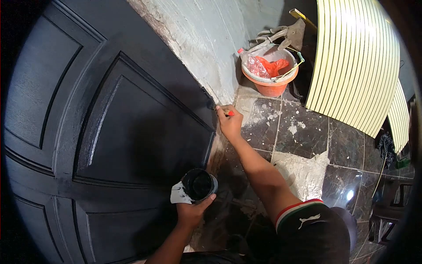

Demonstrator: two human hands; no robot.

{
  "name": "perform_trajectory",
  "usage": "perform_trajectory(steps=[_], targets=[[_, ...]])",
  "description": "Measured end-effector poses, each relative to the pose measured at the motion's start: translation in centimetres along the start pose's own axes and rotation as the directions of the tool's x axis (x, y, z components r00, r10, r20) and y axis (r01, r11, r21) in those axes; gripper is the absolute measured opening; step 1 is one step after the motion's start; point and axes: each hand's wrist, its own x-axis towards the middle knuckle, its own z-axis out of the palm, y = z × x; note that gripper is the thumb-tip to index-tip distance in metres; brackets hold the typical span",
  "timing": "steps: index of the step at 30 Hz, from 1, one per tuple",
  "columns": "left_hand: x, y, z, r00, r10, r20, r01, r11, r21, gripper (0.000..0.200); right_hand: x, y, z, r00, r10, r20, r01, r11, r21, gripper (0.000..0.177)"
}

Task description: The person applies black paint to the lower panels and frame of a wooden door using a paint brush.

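A paintbrush (225,112) with a red-tipped handle is gripped in my right hand (231,124). Its dark bristles touch the edge of the black panelled door (154,119), close to the rough wall. Below, my left hand (193,213) holds a small round cup of black paint (198,184) from underneath, thumb against its side. Between that hand and the cup's left side sticks out a white piece (179,193) of cloth or paper. The bristle tips blend into the dark door surface.
An orange bucket (270,88) with a red bag and clear plastic stands by the grey wall (211,39). Large yellow ribbed panels (356,66) lean at the right. On the dark floor tiles (303,127) are white splatters and a pale sheet (303,174). Dark furniture (387,220) stands lower right.
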Motion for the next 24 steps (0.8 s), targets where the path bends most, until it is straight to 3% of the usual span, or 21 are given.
perform_trajectory(steps=[4, 9, 13, 17, 20, 21, 24], targets=[[-0.1, 0.0, 0.1, 1.000, -0.003, -0.010, 0.003, 1.000, 0.013, 0.057, 1.1, -0.3, 0.2, 0.965, 0.091, -0.245, -0.063, 0.991, 0.120, 0.019], [0.1, 0.3, 0.0, 1.000, -0.017, 0.005, 0.017, 0.999, 0.027, 0.057, 0.1, 1.8, 0.8, 0.997, 0.082, 0.014, -0.082, 0.997, 0.015, 0.018], [0.0, 0.1, -0.1, 1.000, -0.009, 0.021, 0.008, 1.000, 0.016, 0.057, 1.3, 0.4, 0.0, 0.976, 0.150, -0.157, -0.128, 0.982, 0.140, 0.017], [0.0, 1.0, 0.5, 1.000, -0.013, -0.014, 0.013, 1.000, -0.009, 0.055, 0.5, 2.6, 0.6, 0.997, 0.079, -0.007, -0.079, 0.996, 0.045, 0.019], [0.1, 0.2, -0.1, 0.999, 0.023, 0.023, -0.024, 0.998, 0.063, 0.056, 0.1, 1.6, -0.8, 0.987, 0.149, -0.062, -0.151, 0.988, -0.021, 0.019], [0.0, 0.0, -0.2, 1.000, 0.014, 0.025, -0.016, 0.997, 0.074, 0.056, 0.5, 2.2, -0.9, 0.974, 0.162, -0.156, -0.151, 0.985, 0.080, 0.020], [-0.3, -0.3, -0.4, 0.999, -0.016, 0.042, 0.012, 0.996, 0.083, 0.056, 1.3, 3.7, -0.5, 0.926, 0.258, -0.277, -0.221, 0.963, 0.155, 0.019]])
